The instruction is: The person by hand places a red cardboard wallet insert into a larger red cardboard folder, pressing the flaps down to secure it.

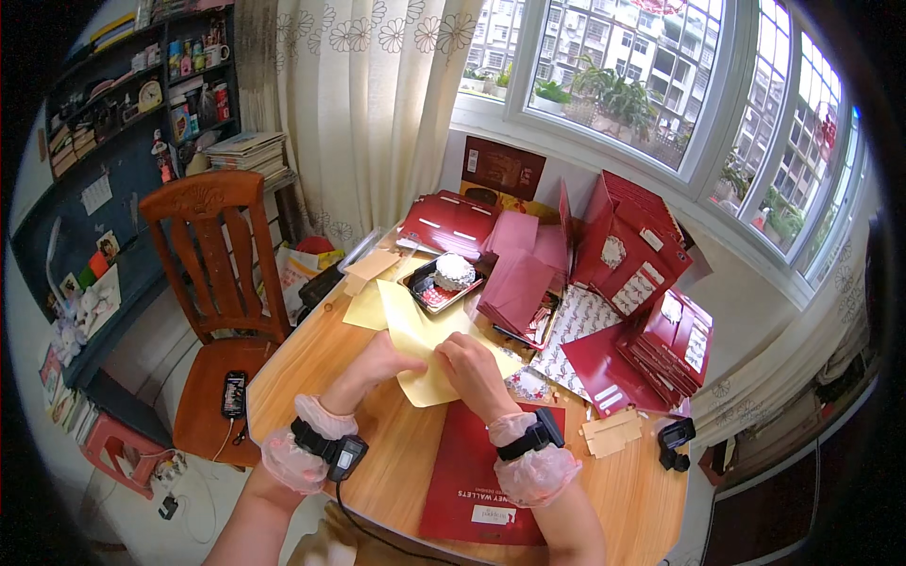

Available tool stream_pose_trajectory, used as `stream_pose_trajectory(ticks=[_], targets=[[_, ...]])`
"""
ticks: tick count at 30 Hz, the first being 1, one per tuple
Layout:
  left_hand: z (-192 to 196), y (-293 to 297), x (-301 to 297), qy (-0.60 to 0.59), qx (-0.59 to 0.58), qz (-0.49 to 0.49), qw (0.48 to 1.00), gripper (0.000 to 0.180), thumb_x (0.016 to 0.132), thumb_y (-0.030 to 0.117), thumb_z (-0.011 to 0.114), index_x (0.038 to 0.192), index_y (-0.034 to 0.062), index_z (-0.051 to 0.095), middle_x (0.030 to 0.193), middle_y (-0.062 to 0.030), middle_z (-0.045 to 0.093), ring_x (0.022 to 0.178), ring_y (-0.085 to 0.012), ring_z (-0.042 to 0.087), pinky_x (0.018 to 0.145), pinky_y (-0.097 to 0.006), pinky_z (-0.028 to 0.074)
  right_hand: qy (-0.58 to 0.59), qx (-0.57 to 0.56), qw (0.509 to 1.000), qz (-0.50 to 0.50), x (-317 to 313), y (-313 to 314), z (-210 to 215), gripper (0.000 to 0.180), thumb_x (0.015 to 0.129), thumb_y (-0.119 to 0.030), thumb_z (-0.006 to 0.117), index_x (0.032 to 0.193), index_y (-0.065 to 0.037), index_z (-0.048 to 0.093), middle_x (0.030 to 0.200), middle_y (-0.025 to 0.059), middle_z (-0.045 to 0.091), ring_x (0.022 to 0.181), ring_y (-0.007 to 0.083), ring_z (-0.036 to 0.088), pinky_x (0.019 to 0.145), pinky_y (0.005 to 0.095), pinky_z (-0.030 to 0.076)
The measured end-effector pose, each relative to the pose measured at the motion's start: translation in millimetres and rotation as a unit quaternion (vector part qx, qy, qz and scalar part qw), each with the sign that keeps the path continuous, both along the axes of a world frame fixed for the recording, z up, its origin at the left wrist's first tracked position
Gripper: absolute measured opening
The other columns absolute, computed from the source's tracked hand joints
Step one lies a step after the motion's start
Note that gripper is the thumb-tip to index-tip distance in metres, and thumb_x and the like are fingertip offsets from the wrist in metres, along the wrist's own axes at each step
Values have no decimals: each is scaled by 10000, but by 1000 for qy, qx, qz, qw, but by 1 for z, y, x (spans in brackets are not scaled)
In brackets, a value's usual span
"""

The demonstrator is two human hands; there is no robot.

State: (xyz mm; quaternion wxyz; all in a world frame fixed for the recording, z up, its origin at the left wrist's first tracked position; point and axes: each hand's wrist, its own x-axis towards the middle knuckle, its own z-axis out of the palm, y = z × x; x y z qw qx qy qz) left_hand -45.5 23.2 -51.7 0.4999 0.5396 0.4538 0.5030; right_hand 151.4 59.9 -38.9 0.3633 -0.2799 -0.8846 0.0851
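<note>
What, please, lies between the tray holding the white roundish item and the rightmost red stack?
In the head view, mauve envelopes, another tray, a patterned sheet and a flat red sheet lie there.

Bare tabletop point(300, 366) left, red folders point(458, 224) beyond paper point(404, 321)

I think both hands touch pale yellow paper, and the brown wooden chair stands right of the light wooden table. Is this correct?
The side is wrong: the head view shows the brown wooden chair standing left of the light wooden table. The left hand and right hand do touch pale yellow paper.
</note>
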Motion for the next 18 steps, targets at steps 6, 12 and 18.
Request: stream_pose_trajectory(ticks=[6,12,18], targets=[[1,0,-1,25,1,8,1000,427,689,-38,761,1099,16,654,1020,-39,695,913,-126,657,804,-292,541,-11,-21,1000,1,1,1,-2,100,872,-92,622,902,-8,668,907,137,638,863,337,630,767,409,506],[4,-2,0,-35,-11,5,999,406,734,18,769,1121,16,649,1041,-36,695,934,-122,657,824,-293,540,22,-62,997,27,2,1,-4,135,879,-71,575,900,-9,693,899,155,639,871,337,637,789,412,516],[-1,0,2,-18,23,25,999,403,758,53,768,1143,28,650,1057,-37,698,943,-116,656,827,-294,541,-1,-69,997,24,2,3,-7,125,884,-100,615,929,-15,695,928,144,665,872,342,646,784,414,515]])
